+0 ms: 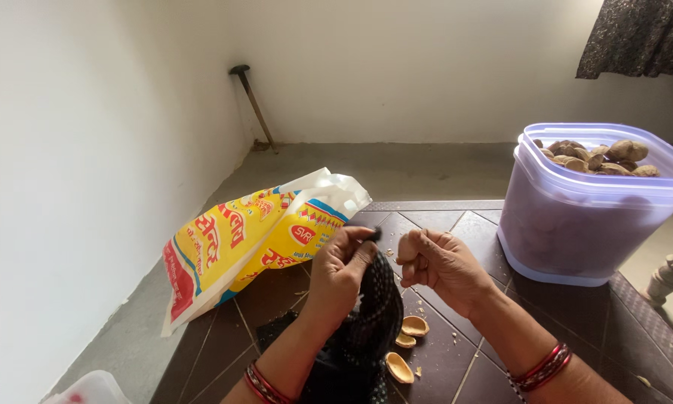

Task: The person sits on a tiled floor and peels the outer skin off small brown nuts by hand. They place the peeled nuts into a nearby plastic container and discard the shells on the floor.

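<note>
Left hand [342, 273]: its grip is pinched shut on the top of a dark spotted cloth [370, 318], and it holds the cloth up over the tabletop.
Right hand [440, 263]: its grip is curled shut into a loose fist, just beside the left hand. I cannot tell if there is something small inside it.
Dark spotted cloth: it hangs down from the left fingers to the bottom edge of the view, between the two arms.
Nut shells [414, 325]: three light brown half shells lie on the tabletop, just under the right hand and next to the cloth. Tiny bits lie around them.
Tabletop [561, 314]: dark brown with a pattern of squares.
Yellow bag [254, 239]: a big plastic bag with red, blue and white print lies on its side at the left edge of the tabletop, near the left hand.
Plastic tub [583, 213]: a see-through purple tub stands on the right, well apart from the hands. It is full of brown nuts [602, 157].
Hammer [253, 105]: it leans on the white wall, far back on the floor.
</note>
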